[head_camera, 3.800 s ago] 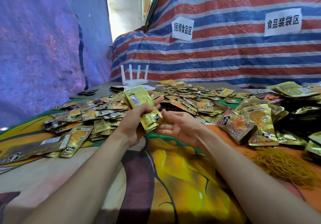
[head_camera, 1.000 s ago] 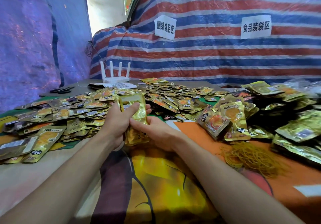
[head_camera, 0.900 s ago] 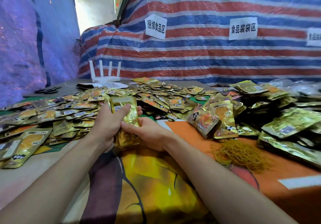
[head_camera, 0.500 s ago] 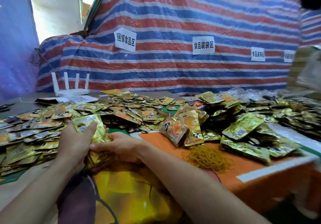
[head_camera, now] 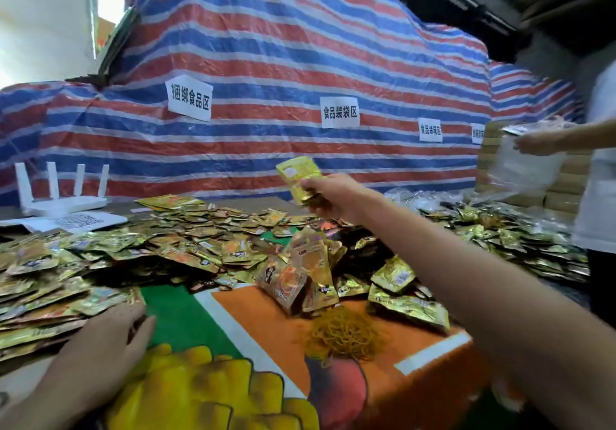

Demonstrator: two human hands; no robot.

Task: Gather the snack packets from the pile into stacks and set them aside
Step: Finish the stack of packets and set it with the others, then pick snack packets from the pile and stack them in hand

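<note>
My right hand (head_camera: 333,198) is stretched out over the table and grips a stack of gold snack packets (head_camera: 300,176), held up in the air. A wide pile of loose gold and orange packets (head_camera: 173,246) covers the table's left and middle. My left hand (head_camera: 113,336) rests at the near edge of that pile, fingers relaxed on the packets, holding nothing. Bundled stacks (head_camera: 300,273) lean together right of centre, and more gold stacks (head_camera: 406,299) lie beside them.
A heap of yellow rubber bands (head_camera: 340,333) lies on the orange cloth. A white router (head_camera: 60,196) stands at the back left. A striped tarp (head_camera: 266,79) walls the back. Another person's hand (head_camera: 533,143) holds a plastic bag at the far right, above more packets (head_camera: 516,229).
My right hand has taken the stack away from my left hand and lifted it forward and to the right. The left hand dropped to the pile. My view swung right.
</note>
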